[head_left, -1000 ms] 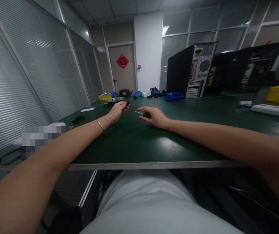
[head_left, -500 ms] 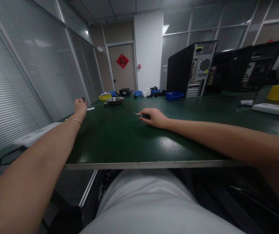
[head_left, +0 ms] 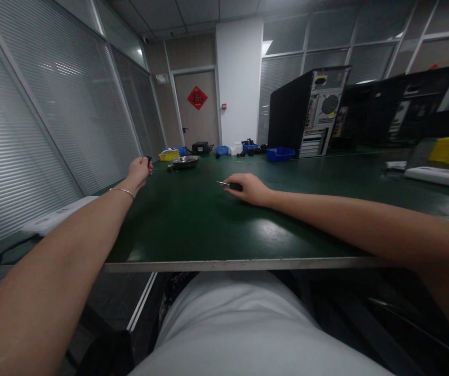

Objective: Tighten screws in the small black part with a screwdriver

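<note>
My right hand [head_left: 250, 190] rests on the green tabletop [head_left: 185, 230], its fingers closed around the dark handle of a screwdriver [head_left: 235, 186]. The thin metal shaft points left. Over the left part of the table, my left hand [head_left: 139, 171] is closed on a small black object [head_left: 149, 160]; most of it is hidden by the fingers, so its kind is unclear. A round metal dish [head_left: 185, 162] stands a little beyond and to the right of my left hand.
At the back sit a yellow bin [head_left: 168, 155], a black box [head_left: 200, 148] and a blue bin [head_left: 280, 154] near several small black parts. A black computer case [head_left: 292, 115] stands back right. White power strips [head_left: 441, 176] lie at both sides; the left one has a cable.
My left hand has moved a little to the right and turned, with the small black object still in it. My right hand and the screwdriver have stayed in place.
</note>
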